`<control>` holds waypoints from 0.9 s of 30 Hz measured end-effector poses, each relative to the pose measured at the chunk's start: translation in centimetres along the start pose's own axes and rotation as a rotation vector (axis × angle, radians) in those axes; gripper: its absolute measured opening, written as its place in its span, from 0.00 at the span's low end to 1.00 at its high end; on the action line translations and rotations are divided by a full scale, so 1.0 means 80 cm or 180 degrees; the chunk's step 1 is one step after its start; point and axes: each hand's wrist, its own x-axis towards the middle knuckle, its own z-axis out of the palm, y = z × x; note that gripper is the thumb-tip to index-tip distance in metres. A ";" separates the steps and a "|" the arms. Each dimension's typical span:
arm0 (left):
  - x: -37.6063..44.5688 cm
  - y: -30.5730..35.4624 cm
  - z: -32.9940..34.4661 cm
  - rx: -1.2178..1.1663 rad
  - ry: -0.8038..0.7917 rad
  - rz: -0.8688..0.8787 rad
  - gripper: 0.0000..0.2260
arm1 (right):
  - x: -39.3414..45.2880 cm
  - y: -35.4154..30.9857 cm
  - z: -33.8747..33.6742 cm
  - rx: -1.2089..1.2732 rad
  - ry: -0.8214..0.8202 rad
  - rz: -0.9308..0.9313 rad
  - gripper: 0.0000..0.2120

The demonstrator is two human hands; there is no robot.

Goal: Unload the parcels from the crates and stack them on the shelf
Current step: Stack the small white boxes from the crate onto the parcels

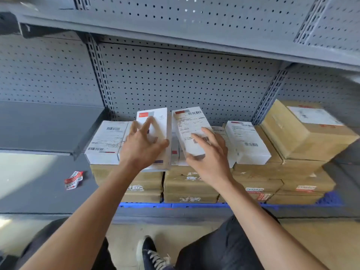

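Two white parcels lie on a layer of brown cardboard boxes on the grey shelf. My left hand lies on the parcel with a red mark, fingers spread over its top and thumb at its right edge. My right hand grips the parcel with a barcode label at its near end, and that parcel sits slightly tilted. More white parcels rest to the left and to the right of these two.
A larger brown box sits on the stack at the right. A blue edge shows under the brown boxes. A crumpled red-and-white wrapper lies on the shelf at the left. Another shelf board hangs overhead.
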 end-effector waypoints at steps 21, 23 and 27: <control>0.024 0.195 0.142 0.0031 -0.0706 0.0580 0.44 | -0.023 0.203 -0.165 -0.0702 0.0547 0.0635 0.27; 0.024 0.201 0.146 0.0069 -0.0712 0.0603 0.44 | -0.024 0.208 -0.170 -0.0739 0.0499 0.0701 0.27; 0.022 0.211 0.156 0.0120 -0.0721 0.0656 0.40 | -0.025 0.217 -0.177 -0.0859 0.0467 0.0679 0.28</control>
